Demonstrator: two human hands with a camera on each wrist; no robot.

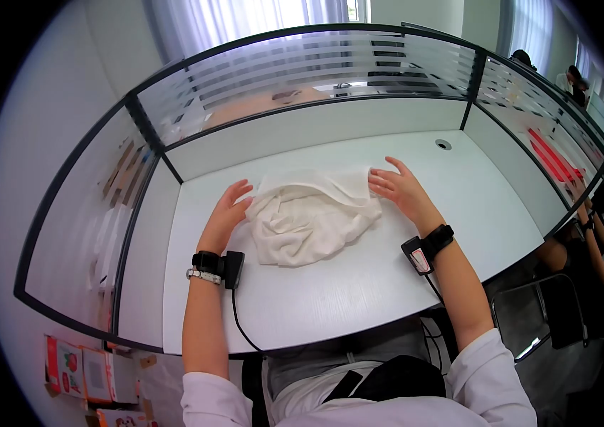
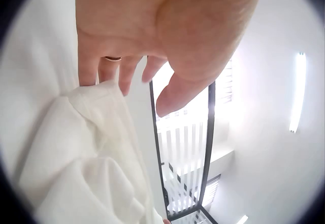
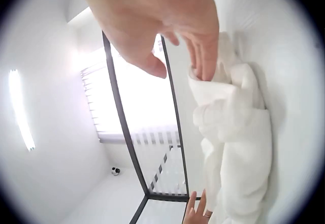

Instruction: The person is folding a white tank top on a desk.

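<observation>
A white cloth [image 1: 312, 224] is laid in a loose, crumpled heap on the white tabletop [image 1: 302, 306], between the two hands, its far part spread flatter and its near part bunched. The left side of the cloth is touched by the left hand [image 1: 228, 212], whose fingers are extended, with the thumb held apart; nothing is pinched. The far right corner is met in the same way by the right hand [image 1: 405, 192]: its fingertips are set against a fold, while its thumb is left free in the right wrist view, so no grip is formed. By placing the hands at opposite sides, the cloth's width seems to be spanned, presumably so that its edge can be tensioned or straightened evenly. Both forearms are probably held wide so that the folds are not covered.
</observation>
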